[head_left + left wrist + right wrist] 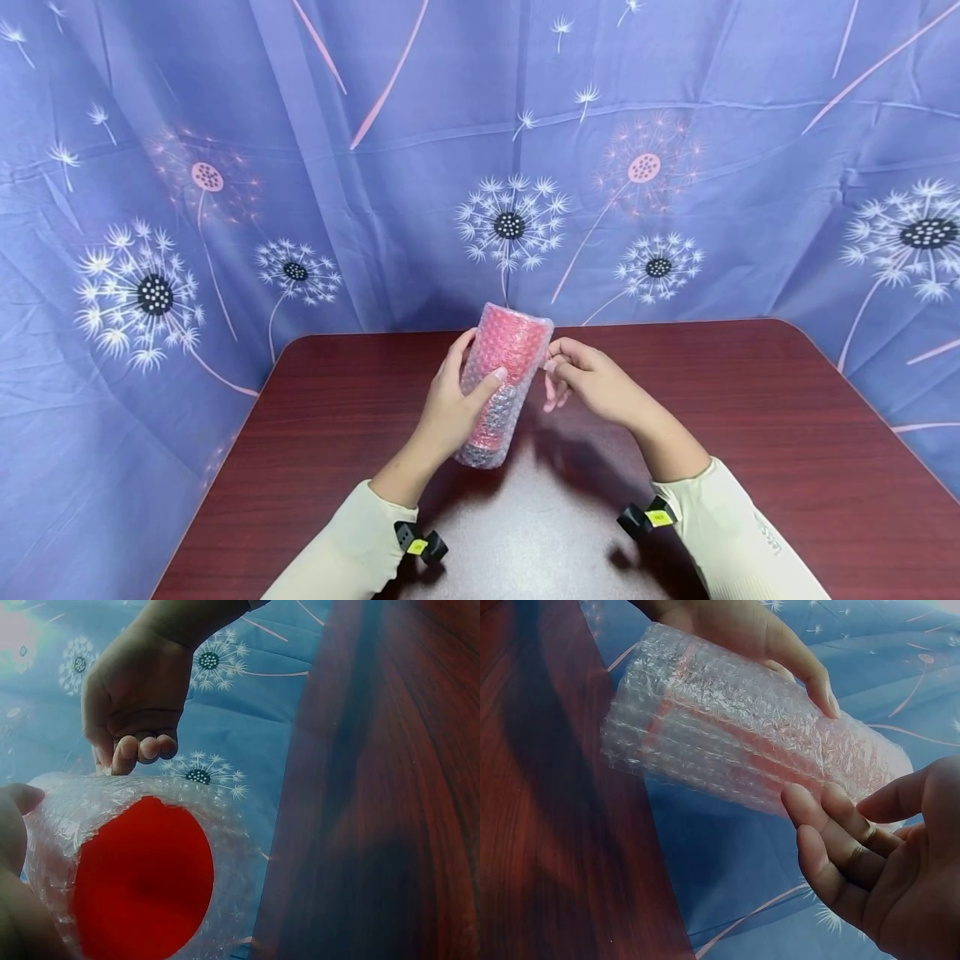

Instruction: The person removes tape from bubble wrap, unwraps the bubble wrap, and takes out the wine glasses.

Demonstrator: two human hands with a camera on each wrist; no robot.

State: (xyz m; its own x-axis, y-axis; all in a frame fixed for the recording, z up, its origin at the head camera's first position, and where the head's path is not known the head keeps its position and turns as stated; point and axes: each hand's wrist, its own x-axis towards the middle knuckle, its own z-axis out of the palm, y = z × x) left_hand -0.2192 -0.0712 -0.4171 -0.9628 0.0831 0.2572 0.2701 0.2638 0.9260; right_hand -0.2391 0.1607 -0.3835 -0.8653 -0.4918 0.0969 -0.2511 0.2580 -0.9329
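A red cylinder wrapped in clear bubble wrap is held up tilted above the table. My left hand grips it from the left side, its thumb lying across the front of the wrap. Its round, plain red end faces the left wrist view, ringed by loose wrap. On the other side, near the upper right edge, my right hand pinches a bit of the wrap's edge between thumb and index finger. The other fingers of that hand are loosely curled close to the wrap.
The dark red wooden table lies beneath both hands, with a bright reflection at its front middle. A blue curtain with dandelion prints hangs right behind the table's back edge. Black wrist cameras sit on both sleeves.
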